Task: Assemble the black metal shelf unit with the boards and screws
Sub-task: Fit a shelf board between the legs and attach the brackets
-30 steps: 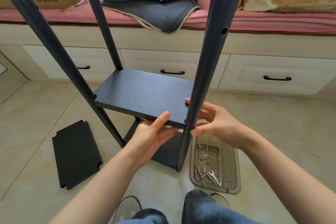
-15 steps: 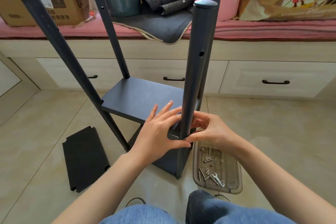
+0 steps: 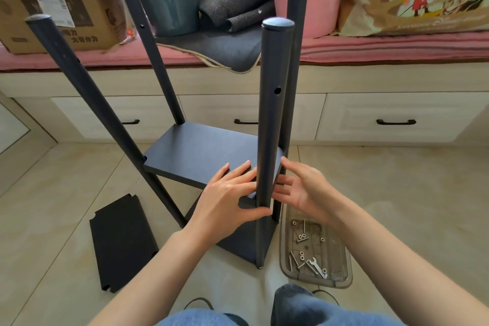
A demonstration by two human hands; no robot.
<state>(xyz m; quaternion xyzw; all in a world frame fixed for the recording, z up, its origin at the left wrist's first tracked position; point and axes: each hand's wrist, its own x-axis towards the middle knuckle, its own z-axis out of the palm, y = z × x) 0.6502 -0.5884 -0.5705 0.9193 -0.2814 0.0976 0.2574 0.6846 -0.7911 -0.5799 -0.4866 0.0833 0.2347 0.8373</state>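
Both hands flank the near black post of the shelf unit on the floor: the left hand lies flat on the shelf board, thumb against the post; the right hand hovers just beside it, fingers relaxed, grasping nothing

Beige tiled floor, bearing the half-built black shelf unit on its four posts, a loose black board flat to its left, and a clear tray of screws and a wrench just right
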